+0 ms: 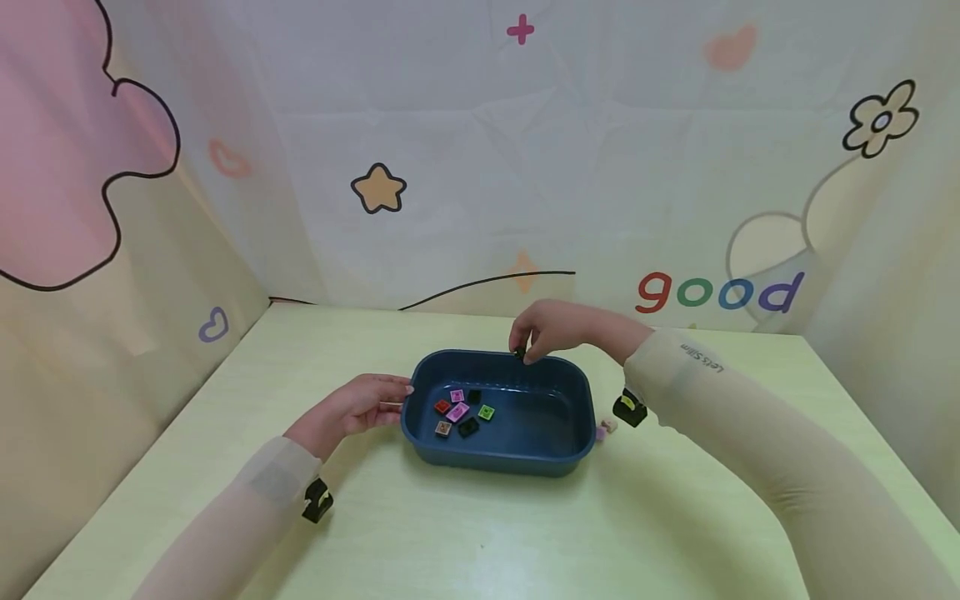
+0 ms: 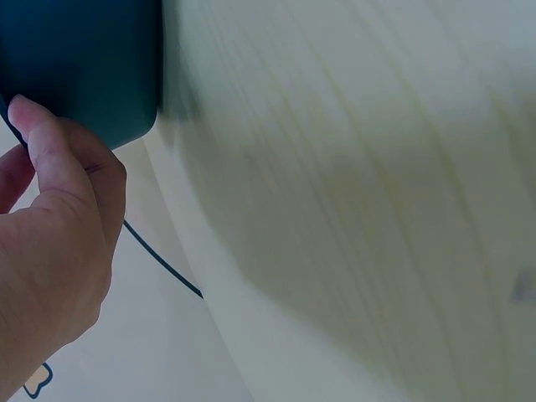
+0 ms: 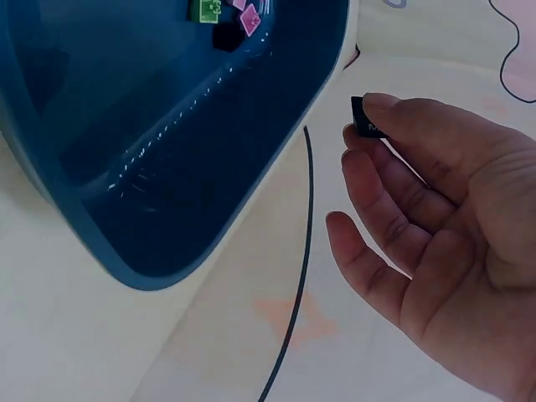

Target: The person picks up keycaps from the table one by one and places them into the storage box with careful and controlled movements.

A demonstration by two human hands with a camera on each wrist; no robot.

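Note:
A dark blue plastic tub (image 1: pixel 517 454) stands on the table. My left hand (image 1: pixel 365 404) holds its left end, with one fingertip at the rim and other fingers along the outer wall. Over the far rim, my right hand (image 1: pixel 551 327) pinches a small black keycap (image 3: pixel 366 120) between thumb and index finger; a white mark shows on it. The other right fingers are loosely bent. Inside the tub, toward the left, lie several small keycaps, among them a green keycap (image 1: pixel 487 412), a red keycap (image 1: pixel 442 407) and a pink keycap (image 1: pixel 457 412).
Beside the tub's right end, small pale pink and purple pieces (image 1: pixel 602 432) lie on the pale wood-grain table (image 1: pixel 480 542), partly hidden by the tub. A printed curtain (image 1: pixel 465 167) hangs behind and at both sides. Each sleeved wrist carries a small black device (image 1: pixel 630 408).

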